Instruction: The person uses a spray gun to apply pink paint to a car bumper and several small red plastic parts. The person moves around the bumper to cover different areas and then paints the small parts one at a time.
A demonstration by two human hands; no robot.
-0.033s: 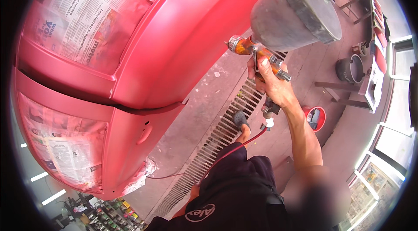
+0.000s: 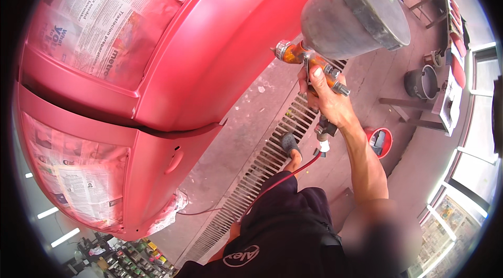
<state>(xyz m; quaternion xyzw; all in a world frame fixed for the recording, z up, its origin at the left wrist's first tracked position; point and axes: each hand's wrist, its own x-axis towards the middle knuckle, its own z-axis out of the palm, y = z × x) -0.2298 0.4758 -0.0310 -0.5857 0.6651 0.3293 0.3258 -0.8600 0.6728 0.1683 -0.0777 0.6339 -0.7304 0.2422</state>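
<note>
My right hand (image 2: 331, 101) is closed around the grip of an orange and silver paint spray gun (image 2: 316, 63), its thumb over the back of the body. A large grey cup (image 2: 346, 19) sits tilted on top of the gun. The nozzle faces a red car body (image 2: 209, 58), a short gap away. From the base of the grip a red air hose (image 2: 283, 181) curves down past my legs. My left hand (image 2: 233, 232) shows only as a bit of skin beside my dark clothing; its fingers are hidden.
Newspaper masking (image 2: 99, 21) covers the car's windows. A floor grate (image 2: 257, 168) runs below me. To the right are a red bucket (image 2: 386, 142), a dark bucket (image 2: 414, 84) and a bench (image 2: 445, 113) with red parts. Several cans (image 2: 141, 257) stand at lower left.
</note>
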